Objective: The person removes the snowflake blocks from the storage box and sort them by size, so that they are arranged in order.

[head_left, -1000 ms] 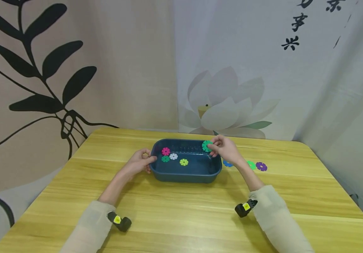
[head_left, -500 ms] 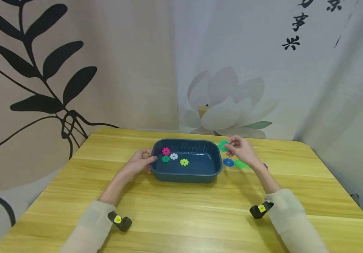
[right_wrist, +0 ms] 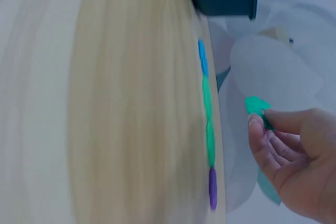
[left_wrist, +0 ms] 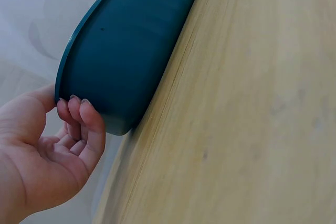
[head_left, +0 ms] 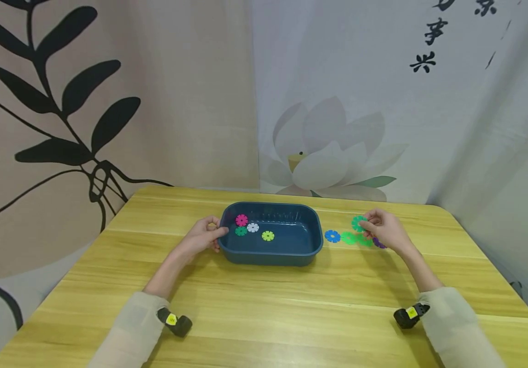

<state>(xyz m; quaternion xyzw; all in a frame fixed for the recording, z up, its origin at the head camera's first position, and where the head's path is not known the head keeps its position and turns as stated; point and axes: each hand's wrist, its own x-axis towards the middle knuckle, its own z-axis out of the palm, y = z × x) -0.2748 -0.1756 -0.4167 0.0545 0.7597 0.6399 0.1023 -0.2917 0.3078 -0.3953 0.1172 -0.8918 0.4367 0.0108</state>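
Note:
My left hand (head_left: pixel 201 235) grips the left end of a dark blue plastic basin (head_left: pixel 270 260), thumb over the rim and fingertips against the outer wall in the left wrist view. Between thumb and fingers of my right hand (head_left: pixel 387 229) is a green notched plastic disc (head_left: pixel 358 223), raised above the table right of the basin. Below it lies a row of similar discs: a blue disc (head_left: pixel 332 236), two bright green discs (head_left: pixel 349 238) and a purple disc (head_left: pixel 379 243), partly covered by the right hand. Inside the basin lie a pink disc (head_left: pixel 241 220), a white disc (head_left: pixel 252 227), a dark green disc (head_left: pixel 241 231) and a yellow disc (head_left: pixel 267 235).
The wooden table (head_left: pixel 264 312) carries the basin near its far edge. Behind it hangs a printed curtain (head_left: pixel 190 102) with dark leaves and a lotus. A small black camera (head_left: pixel 411 315) sits on each wrist.
My right hand has moved right with the green disc, from over the basin's right end to above the row's purple end. The left hand and basin have stayed in place.

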